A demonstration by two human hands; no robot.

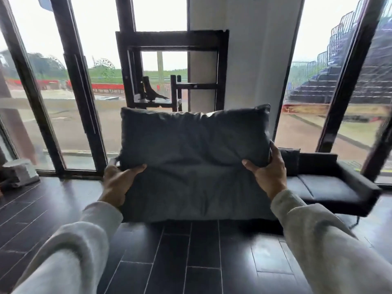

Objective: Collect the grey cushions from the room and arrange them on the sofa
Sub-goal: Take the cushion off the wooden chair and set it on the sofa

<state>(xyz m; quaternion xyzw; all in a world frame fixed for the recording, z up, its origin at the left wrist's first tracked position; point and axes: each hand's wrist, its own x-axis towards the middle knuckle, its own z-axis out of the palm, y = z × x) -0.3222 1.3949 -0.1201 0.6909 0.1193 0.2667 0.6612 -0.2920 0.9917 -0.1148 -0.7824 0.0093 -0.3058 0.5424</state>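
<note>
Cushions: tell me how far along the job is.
Done: nothing certain; the sofa shows a bare seat. In hand: one grey cushion, gripped by the left hand and right hand, held up before the sofa. Left: set it down, fetch any others.

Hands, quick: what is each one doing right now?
Left hand: grips the left side of the large dark grey fabric cushion.
Right hand: grips the same cushion's right side.
</note>
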